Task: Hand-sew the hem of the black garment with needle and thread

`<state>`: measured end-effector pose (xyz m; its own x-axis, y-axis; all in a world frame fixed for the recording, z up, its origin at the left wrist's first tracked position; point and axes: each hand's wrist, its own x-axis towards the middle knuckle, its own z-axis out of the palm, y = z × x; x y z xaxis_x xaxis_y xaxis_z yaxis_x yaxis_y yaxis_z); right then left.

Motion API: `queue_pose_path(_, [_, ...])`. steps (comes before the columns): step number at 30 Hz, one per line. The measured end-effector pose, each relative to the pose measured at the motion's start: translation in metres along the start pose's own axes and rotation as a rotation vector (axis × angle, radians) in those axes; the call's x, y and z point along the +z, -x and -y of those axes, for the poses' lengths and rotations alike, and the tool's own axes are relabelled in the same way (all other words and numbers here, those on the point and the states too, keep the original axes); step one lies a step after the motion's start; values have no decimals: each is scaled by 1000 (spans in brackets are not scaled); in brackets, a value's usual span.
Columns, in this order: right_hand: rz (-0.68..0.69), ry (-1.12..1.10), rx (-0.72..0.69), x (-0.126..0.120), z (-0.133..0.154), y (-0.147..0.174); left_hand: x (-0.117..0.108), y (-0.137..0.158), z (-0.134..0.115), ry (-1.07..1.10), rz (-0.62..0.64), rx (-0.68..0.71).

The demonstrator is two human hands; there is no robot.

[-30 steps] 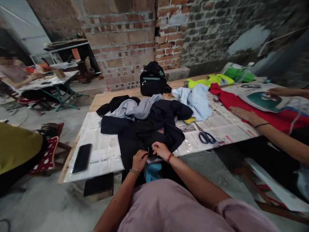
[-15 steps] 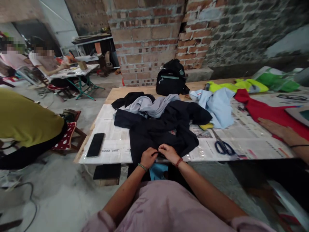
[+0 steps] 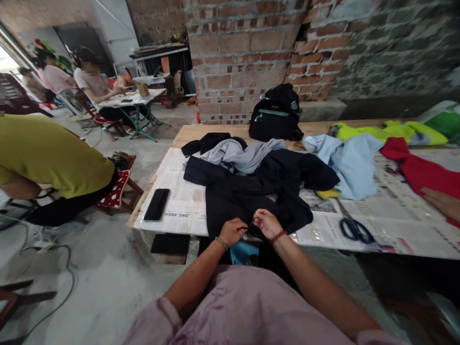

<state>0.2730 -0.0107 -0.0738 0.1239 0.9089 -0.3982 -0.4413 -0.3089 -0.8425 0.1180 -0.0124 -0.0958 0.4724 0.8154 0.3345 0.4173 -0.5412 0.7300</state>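
"Left hand (image 3: 232, 233) pinches a fold of a black garment (image 3: 233, 199) by the near edge of the table (image 3: 185, 135). And the right?"

"The right hand (image 3: 268, 224) hovers just beside it, above the garment, thumb and fingertips drawn together; whatever it grips is too fine to make out. The garment spreads out beyond both hands, its near part reaching beneath them."

"What differs from half a second ago?"

"The hands, nearly touching then, now stand slightly apart. The view swings left, leaving a co-worker's hand (image 3: 442, 203) on the red cloth (image 3: 427, 165) at the right edge."

"And around them?"

"Grey cloth (image 3: 244, 155) bunches along the garment's far side, a backpack (image 3: 275, 117) behind it. A phone (image 3: 157, 205) lies to the left, scissors (image 3: 355, 229) to the right, blue cloth (image 3: 354, 165) beyond them. The left fingers hide part of the pinched fold."
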Motion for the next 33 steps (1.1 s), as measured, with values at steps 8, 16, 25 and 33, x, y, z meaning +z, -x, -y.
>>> queue_pose_path(8, [140, -6, -4, -4, 34, 8, -3, -5, -1, 55, 3, -31])
queue_pose_path(16, [147, 71, -331, 17, 50, 26, -4, -8, -1, 30, 23, -29])
queue_pose_path(25, [589, 1246, -1000, -5, 59, 16, -5, -8, -2, 12, 27, -25])
queue_pose_path(33, [266, 1559, -1144, -62, 118, -9, -6, -9, -6, -5, 27, -23])
